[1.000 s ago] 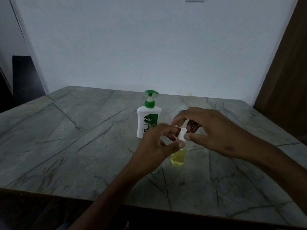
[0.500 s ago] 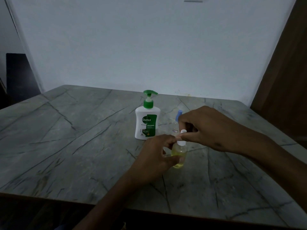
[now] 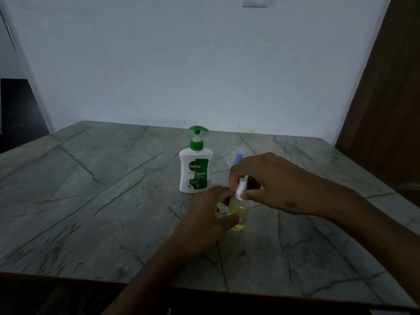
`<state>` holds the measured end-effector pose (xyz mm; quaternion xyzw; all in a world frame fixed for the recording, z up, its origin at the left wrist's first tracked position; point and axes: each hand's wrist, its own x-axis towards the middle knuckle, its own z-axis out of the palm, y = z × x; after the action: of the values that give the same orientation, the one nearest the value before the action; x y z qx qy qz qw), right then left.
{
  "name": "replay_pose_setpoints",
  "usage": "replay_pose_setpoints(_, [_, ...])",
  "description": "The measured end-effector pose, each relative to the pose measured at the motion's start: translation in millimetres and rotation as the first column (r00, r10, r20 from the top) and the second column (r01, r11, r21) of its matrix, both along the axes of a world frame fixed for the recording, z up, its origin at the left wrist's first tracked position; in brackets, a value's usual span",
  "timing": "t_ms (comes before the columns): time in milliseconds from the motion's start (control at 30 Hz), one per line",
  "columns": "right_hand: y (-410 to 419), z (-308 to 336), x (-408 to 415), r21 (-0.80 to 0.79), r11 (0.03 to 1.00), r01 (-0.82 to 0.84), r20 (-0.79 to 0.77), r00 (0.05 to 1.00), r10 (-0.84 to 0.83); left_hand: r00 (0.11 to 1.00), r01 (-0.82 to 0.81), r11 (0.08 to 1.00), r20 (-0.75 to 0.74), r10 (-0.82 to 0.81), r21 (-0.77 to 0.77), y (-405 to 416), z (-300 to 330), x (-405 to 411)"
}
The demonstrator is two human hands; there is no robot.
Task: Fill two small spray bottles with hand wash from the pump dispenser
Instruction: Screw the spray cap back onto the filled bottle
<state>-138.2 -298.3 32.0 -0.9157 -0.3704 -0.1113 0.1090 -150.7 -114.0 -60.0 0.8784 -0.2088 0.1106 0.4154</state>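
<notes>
A small clear spray bottle (image 3: 239, 213), round-shouldered and filled with pale yellow-green liquid, stands upright on the grey marble-patterned table (image 3: 95, 201), near the middle and a little toward the near edge. The left hand (image 3: 204, 221) wraps its fingers around the bottle's glossy body from the left, steadying it. The right hand (image 3: 272, 180) arches over from the right, thumb and fingertips pinched on the white spray cap (image 3: 240, 189) sitting at the bottle's neck, slightly tilted. Just behind and to the left stands the pump dispenser (image 3: 196, 169), a smooth white plastic bottle with a green label and a green pump head, spout pointing right. Behind the right hand, a blue cap (image 3: 238, 156) of a second spray bottle peeks out; its body is hidden. The tabletop is matte, crossed by dark thin veins.
</notes>
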Motion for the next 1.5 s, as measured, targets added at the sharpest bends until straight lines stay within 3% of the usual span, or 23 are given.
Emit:
replay_pose_setpoints(267, [5,-13,3,-0.165,0.959,0.23,0.256,0.949,-0.184,0.997,-0.05,0.999,-0.059,0.049,-0.014,0,-3,-2])
replay_pose_setpoints(467, [3,-17,0,0.046,0.998,0.035,0.031,0.999,-0.036,1.0,-0.028,1.0,-0.011,0.029,0.008,0,-2,0])
replay_pose_setpoints(567, [2,-17,-1,0.069,0.996,0.049,0.006,0.999,-0.049,1.0,-0.02,1.0,0.005,0.02,0.002,-1,-1,-1])
replay_pose_setpoints(733, [6,-24,3,0.007,0.983,0.185,0.15,0.972,-0.184,0.999,-0.038,0.999,-0.008,0.038,-0.016,-1,-1,-3])
replay_pose_setpoints(900, [11,-34,-1,0.049,0.967,0.251,0.274,0.927,-0.254,0.999,-0.041,0.998,-0.022,0.04,-0.055,-2,1,-4])
replay_pose_setpoints(1100, [5,-30,-2,0.036,0.965,0.258,0.238,0.936,-0.259,1.0,-0.03,0.998,-0.007,0.03,-0.059,-3,0,-3])
replay_pose_setpoints(1267, [-1,-14,-7,0.063,0.996,0.057,0.04,0.997,-0.059,1.0,-0.027,0.998,0.005,0.028,-0.048,-1,-1,-1])
replay_pose_setpoints(1500, [2,-19,2,0.078,0.991,0.107,0.071,0.991,-0.113,1.0,-0.02,1.0,0.02,0.02,-0.008,-4,1,-2])
